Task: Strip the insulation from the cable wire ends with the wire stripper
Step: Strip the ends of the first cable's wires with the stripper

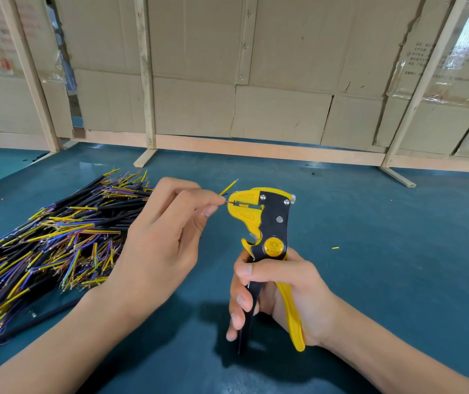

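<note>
My right hand grips the handles of a yellow and black wire stripper, held upright with its jaws pointing left. My left hand pinches the thin inner wires of a cable between thumb and fingers. A brown wire end reaches into the stripper's jaws, while a yellow wire with a bare tip sticks up and to the right, beside a blue one. The rest of that cable is hidden under my left hand.
A large pile of black cables with yellow, blue and brown wire ends lies on the teal table at the left. A small yellow insulation scrap lies right of the stripper. Cardboard panels in wooden frames stand behind.
</note>
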The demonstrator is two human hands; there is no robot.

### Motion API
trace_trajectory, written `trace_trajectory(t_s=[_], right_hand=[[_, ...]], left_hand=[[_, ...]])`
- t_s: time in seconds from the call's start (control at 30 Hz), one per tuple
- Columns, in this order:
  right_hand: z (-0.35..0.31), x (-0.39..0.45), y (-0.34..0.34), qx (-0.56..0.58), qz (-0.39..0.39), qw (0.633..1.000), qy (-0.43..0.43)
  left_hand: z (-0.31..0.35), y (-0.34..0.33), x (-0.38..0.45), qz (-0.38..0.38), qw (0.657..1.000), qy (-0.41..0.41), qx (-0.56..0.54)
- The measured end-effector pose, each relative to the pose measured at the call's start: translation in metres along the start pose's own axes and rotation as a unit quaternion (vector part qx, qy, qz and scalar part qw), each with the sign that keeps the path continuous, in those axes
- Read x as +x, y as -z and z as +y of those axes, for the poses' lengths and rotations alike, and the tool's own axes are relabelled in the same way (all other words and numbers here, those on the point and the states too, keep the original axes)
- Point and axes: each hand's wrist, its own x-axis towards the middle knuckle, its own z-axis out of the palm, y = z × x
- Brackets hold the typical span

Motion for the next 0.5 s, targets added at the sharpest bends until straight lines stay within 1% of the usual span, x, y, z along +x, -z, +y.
trace_trajectory(t_s=[0.17, 0.37, 0.5], right_hand=[[-0.0019, 0.0001, -0.0018, 0.002, 0.019, 1.0, 0.009], [-0.0016, -0.0004, -0.0026, 0.004, 0.071, 0.997, 0.019], [-0.001, -0.0004, -0.0029, -0.002, 0.067, 0.998, 0.022]], left_hand=[[0.0015, -0.0002, -0.0011, 0.0, 1.0, 0.008, -0.005], [0.0032, -0.0018, -0.0016, -0.011, 1.0, 0.016, -0.012], [0.0034, -0.0008, -0.0011, -0.01, 1.0, 0.017, -0.008]])
